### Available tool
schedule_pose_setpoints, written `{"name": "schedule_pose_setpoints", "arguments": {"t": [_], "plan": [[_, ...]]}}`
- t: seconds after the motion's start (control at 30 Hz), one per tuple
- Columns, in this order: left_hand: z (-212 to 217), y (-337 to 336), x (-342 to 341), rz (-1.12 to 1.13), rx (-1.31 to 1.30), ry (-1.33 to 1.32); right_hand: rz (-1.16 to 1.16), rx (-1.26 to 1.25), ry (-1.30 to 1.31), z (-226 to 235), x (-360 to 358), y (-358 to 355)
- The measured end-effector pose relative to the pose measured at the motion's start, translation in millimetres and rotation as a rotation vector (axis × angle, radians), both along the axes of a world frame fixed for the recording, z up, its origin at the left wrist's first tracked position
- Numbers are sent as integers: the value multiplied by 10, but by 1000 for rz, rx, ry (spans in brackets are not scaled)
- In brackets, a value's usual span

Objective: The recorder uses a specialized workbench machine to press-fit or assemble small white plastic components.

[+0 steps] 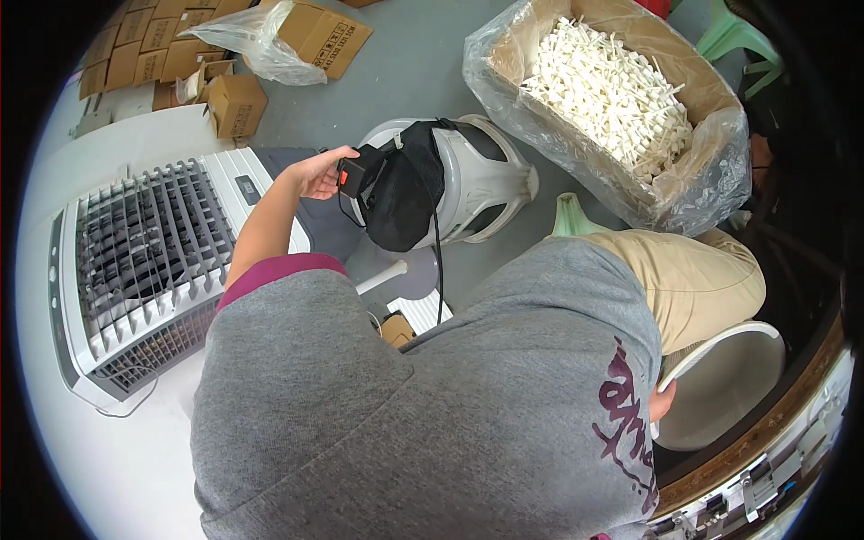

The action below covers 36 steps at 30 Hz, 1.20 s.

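Note:
My left hand [319, 174] reaches out to the left, its thumb and fingers closed on a small black box-shaped device [350, 175] with an orange-red patch. Right beside the device, a black fabric bag [409, 193] lies on an upturned-looking grey-white plastic stool [490, 189]. A black cable [437, 261] runs from the bag down toward my body. At the lower right, my right hand [661, 401] is curled at the rim of a white bin [733, 387]; my shirt hides most of that hand.
An air cooler [153, 243] stands at the left. A plastic-lined carton [621, 193] of small white parts is at the upper right, near a green stool [742, 45]. Cardboard boxes [148, 45] are stacked at the upper left. Metal fittings [765, 481] lie along the lower right edge.

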<state>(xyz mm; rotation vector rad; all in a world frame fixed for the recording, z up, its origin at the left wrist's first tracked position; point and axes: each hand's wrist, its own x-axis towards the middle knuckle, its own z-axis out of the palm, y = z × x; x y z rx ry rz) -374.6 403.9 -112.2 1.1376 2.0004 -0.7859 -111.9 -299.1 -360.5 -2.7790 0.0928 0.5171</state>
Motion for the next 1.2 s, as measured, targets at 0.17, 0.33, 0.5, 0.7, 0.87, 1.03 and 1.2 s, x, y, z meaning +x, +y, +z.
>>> {"name": "schedule_pose_setpoints", "arguments": {"t": [0.17, 0.33, 0.5, 0.7, 0.87, 1.03, 1.2], "plan": [[-1, -80, -62, -206, 52, -3, -3, 41, 32, 26, 7, -4], [-243, -195, -450, -571, 231, -72, 20, 30, -10, -2, -6, -10], [-298, -515, -340, -731, 362, 53, 24, 18, -3, 10, -17, -20], [-289, -590, -287, -861, 432, 101, 23, -14, 12, 184, 32, 157], [-363, -757, 714, -1203, 872, -190, -8, -25, 28, 324, -17, 280], [-610, -1505, 1922, -1449, 824, -650, 15, 59, -125, 346, 20, 263], [-737, -2366, 2866, -1645, 466, -1072, 22, -48, -123, 401, 55, 168]]}}
